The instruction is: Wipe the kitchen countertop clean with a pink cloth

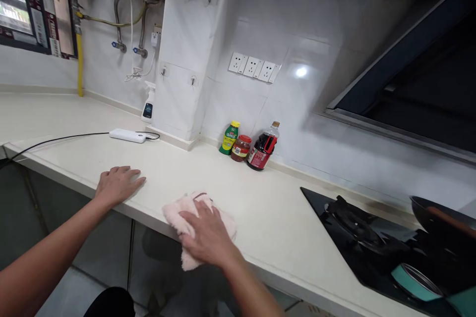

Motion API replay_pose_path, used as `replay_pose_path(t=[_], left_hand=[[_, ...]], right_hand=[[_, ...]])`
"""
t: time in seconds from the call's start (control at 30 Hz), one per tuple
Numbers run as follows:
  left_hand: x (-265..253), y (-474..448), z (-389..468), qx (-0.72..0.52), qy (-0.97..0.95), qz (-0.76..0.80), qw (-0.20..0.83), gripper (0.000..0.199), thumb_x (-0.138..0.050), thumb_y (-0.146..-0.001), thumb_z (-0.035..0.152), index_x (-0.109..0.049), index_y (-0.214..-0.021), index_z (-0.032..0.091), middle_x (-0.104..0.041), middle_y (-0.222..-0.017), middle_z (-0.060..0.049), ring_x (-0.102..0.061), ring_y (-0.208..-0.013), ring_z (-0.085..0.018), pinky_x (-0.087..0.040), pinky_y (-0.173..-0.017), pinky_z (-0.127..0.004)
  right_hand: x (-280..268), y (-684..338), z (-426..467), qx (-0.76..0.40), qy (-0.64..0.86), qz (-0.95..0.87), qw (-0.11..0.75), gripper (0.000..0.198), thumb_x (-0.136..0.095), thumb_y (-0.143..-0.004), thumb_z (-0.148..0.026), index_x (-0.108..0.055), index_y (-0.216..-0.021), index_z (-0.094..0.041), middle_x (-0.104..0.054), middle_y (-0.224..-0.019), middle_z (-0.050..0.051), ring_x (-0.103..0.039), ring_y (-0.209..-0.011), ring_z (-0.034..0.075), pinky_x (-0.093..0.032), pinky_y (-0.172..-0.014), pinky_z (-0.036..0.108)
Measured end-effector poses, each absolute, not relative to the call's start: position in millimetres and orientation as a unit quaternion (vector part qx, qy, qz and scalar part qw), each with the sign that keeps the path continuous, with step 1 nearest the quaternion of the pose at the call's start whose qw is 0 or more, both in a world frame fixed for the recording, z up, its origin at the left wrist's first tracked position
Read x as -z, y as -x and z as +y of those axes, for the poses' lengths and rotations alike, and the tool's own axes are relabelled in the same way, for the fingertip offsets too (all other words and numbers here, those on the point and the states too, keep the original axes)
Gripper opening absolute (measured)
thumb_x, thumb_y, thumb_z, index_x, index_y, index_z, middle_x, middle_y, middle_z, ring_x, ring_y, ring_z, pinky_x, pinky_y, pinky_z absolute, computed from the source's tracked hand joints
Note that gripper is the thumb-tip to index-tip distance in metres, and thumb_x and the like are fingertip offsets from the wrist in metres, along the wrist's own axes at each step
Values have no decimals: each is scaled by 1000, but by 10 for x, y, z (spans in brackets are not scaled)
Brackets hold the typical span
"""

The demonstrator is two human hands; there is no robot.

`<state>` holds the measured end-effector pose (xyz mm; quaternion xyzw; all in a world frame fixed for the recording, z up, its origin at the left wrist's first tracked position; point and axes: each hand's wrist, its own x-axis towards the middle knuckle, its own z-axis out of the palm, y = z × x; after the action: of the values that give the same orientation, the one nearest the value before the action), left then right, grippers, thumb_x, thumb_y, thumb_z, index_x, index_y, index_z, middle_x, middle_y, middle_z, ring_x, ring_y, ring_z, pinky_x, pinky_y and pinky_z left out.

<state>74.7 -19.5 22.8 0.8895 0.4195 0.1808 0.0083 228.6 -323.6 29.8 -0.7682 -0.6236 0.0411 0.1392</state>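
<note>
Along a pale kitchen countertop, a white device with a black cable lies at left, and nearer the front edge the left hand rests palm down, fingers open and slightly spread. Next comes the pink cloth, partly hanging over that edge, under the outspread fingers of the right hand; beyond it stand a green bottle, a red-lidded jar and a dark sauce bottle, then a black stove.

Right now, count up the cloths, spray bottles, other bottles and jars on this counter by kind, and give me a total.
Cloth, under your right hand: 1
Spray bottle: 1
Other bottles, green bottle and dark bottle: 2
Jar: 1
Total: 5
</note>
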Motion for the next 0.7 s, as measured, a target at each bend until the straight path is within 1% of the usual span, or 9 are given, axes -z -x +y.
replay_pose_path(t=[0.07, 0.13, 0.27, 0.37, 0.43, 0.5, 0.57, 0.6, 0.7], left_hand=[[-257, -737, -225, -174, -891, 419, 0, 61, -33, -93, 64, -64, -130, 28, -55, -147, -9, -43, -135, -32, -31, -110, -50], [-280, -729, -243, -168, -893, 418, -7, 61, -30, -94, 64, -61, -133, 28, -53, -148, -5, -41, -136, -31, -29, -111, -50], [-326, -727, -254, -142, -897, 418, -4, 61, -29, -95, 63, -58, -137, 29, -49, -152, -7, -40, -138, -31, -30, -110, -48], [-359, -732, -277, -130, -898, 420, -3, 62, -25, -96, 62, -56, -139, 29, -47, -154, -8, -39, -139, -29, -30, -109, -48], [-372, -741, -297, -130, -896, 425, -3, 61, -26, -96, 62, -56, -139, 30, -47, -154, -8, -38, -139, -29, -29, -110, -48], [-376, -753, -315, -133, -893, 430, -2, 60, -28, -96, 62, -58, -138, 30, -48, -153, -8, -38, -139, -29, -28, -110, -48], [-372, -766, -327, -139, -891, 433, -1, 59, -31, -95, 62, -59, -137, 30, -49, -152, -7, -39, -139, -29, -28, -111, -48], [-368, -772, -330, -143, -890, 434, 0, 58, -32, -95, 62, -60, -136, 30, -49, -152, -7, -39, -138, -29, -28, -111, -48], [-347, -784, -327, -155, -888, 434, 4, 57, -34, -95, 62, -62, -133, 30, -53, -148, -6, -42, -136, -29, -29, -110, -47]], right_hand=[[-221, -2157, -3265, 3, 756, -639, 143, 62, -66, -89, -39, -42, -146, -35, -25, -161, 12, -23, -147, 33, -19, -118, 61], [-151, -2136, -3378, 37, 760, -632, 143, 64, -68, -87, -34, -41, -146, -35, -29, -159, 12, -26, -146, 33, -24, -116, 59], [-86, -2359, -3851, 87, 800, -575, 147, 59, -68, -89, -42, -46, -143, -34, -40, -153, 11, -35, -141, 34, -33, -112, 58], [-20, -2720, -4466, 129, 858, -480, 125, 51, -51, -98, -53, -50, -144, -29, -45, -151, 12, -40, -138, 34, -37, -108, 55], [73, -3017, -4999, 155, 891, -412, 107, 51, -35, -103, -54, -52, -142, -27, -50, -147, 11, -43, -137, 33, -40, -106, 54], [195, -3304, -5566, 182, 907, -370, 86, 53, -28, -102, -52, -59, -136, -25, -55, -143, 10, -44, -135, 33, -42, -104, 53], [320, -3528, -6063, 200, 911, -354, 68, 53, -23, -99, -42, -70, -116, -24, -60, -136, 9, -47, -132, 33, -44, -100, 49], [376, -3602, -6248, 217, 918, -326, 68, 51, -25, -96, -41, -71, -113, -25, -62, -132, 10, -50, -129, 32, -46, -96, 47], [501, -3663, -6456, 265, 931, -240, 78, 51, -28, -94, -46, -67, -122, -28, -65, -124, 12, -56, -119, 33, -48, -87, 49]])
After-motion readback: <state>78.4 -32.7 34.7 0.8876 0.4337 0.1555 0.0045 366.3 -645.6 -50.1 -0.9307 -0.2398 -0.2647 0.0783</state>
